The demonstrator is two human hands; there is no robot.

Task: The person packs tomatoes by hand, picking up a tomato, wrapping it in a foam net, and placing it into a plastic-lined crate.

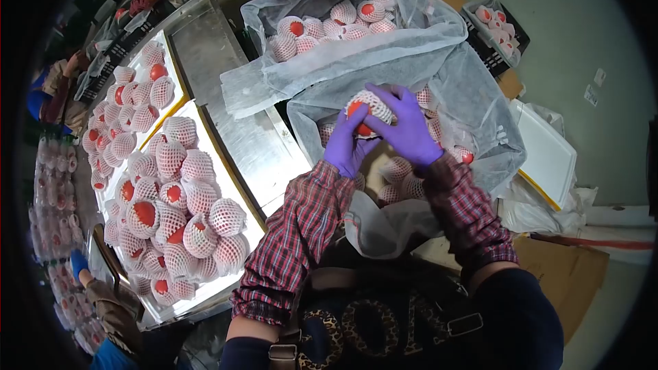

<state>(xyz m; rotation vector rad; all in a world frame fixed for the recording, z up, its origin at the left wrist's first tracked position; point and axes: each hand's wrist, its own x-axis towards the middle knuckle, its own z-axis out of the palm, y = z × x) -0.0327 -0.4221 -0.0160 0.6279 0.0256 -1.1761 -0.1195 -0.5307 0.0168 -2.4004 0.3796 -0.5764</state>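
Observation:
Both my hands, in purple gloves, hold one red fruit (375,105) in a white foam net above the near lined crate. My left hand (346,145) grips it from the lower left, thumb on the red skin. On the right, my right hand (409,129) has its fingers over the top and side of the net. Below them, the crate's pale translucent liner (480,113) is folded outward, and several netted fruits (395,170) lie inside. My hands and forearms hide part of the crate.
To the left, netted red fruits (171,212) are heaped on white trays on a metal table (205,48). Another lined crate (274,10) of fruit stands ahead. A white tray (545,151) leans at right. Other people work at the far edge and left.

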